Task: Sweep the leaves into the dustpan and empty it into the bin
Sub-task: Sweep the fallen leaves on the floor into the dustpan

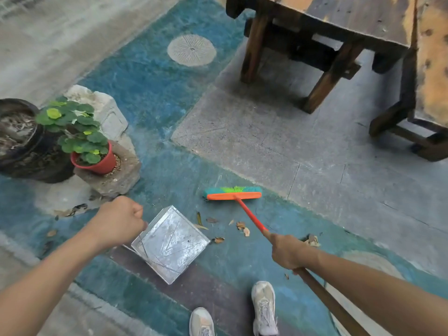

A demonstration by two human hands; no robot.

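1. Hardly begun: the metal dustpan (169, 243) sits on the floor (266, 146) and looks empty.
2. Dry leaves (242, 227) lie scattered just beside it, between it and the broom (232, 194) head.
3. The left hand (118, 221) is fisted at the dustpan's back, seemingly round its thin handle. The right hand (288, 251) grips the broom stick.
4. Sweeping in and emptying remain; no bin is in view.

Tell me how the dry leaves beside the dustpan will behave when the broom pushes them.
The leaves look curled, thin and dry, so probably very light and apt to scatter. They likely crumble if pressed. Lying loose and apart beside the dustpan, some may slip past its edge.
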